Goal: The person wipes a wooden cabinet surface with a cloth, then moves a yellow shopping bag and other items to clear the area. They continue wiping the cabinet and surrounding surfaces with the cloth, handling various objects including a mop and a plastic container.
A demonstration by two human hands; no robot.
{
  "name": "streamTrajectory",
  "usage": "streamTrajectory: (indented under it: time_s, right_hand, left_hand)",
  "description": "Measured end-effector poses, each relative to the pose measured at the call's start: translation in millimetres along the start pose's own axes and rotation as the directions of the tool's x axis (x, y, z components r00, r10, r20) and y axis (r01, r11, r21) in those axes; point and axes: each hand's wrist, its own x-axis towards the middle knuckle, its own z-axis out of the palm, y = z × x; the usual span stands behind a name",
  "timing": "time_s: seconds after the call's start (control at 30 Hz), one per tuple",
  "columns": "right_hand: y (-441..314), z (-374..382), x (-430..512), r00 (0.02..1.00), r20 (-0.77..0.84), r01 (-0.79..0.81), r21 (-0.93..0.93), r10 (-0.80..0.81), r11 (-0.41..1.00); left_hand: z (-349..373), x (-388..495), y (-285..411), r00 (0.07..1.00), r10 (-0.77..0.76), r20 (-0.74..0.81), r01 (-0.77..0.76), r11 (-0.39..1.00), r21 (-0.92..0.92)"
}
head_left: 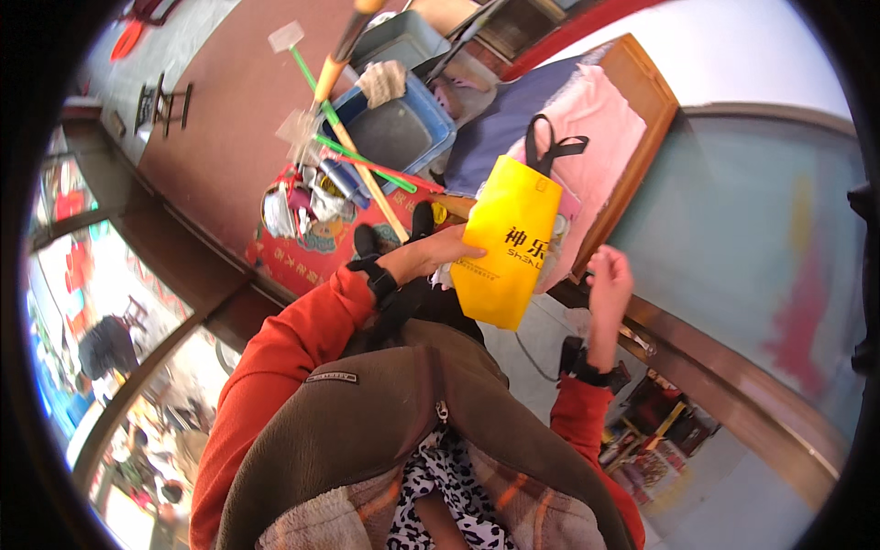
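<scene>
My left hand [440,253] grips the left edge of a flat yellow bag [512,220] printed with black writing. The bag's black handles [550,146] stick up over a pink cloth [605,130] on a wood-framed bench. My right hand [610,275] is raised to the right of the bag, apart from it, with its fingers curled and nothing plainly visible in them. Beneath and behind the bag, part of a small pink item and some clear plastic show; the bag hides the rest.
A blue plastic tub [412,130] with a beige cloth [383,84] stands ahead, crossed by a wooden pole and green-handled fly swatters [330,113]. A filled basket [278,210] sits on a red mat [323,240]. A door frame [722,371] runs at right; people are outside at left.
</scene>
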Motion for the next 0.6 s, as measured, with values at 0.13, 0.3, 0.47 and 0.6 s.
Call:
streamTrajectory:
  time_s: [0.13,0.3,0.47,0.6]
  right_hand:
    - [80.5,14.5,-37.9,0.993,-0.017,-0.12,-0.073,0.119,0.99]
    - [116.0,44.8,-49.3,0.957,0.083,-0.29,0.168,0.279,0.942]
    - [141.0,71.0,-46.9,0.959,-0.111,-0.233,0.202,0.259,0.951]
    - [141.4,80.4,-53.9,0.859,0.006,-0.471,0.402,0.512,0.785]
  left_hand:
    - [-0.3,-1.5,-1.7,0.972,0.156,0.176,-0.121,0.973,-0.197]
    - [12.8,8.0,1.3,0.997,-0.015,-0.07,0.016,1.0,0.0]
    - [17.0,9.4,0.4,0.997,0.022,-0.078,-0.025,0.999,-0.036]
    - [15.0,3.6,9.1,0.998,0.003,-0.066,-0.002,1.0,0.004]
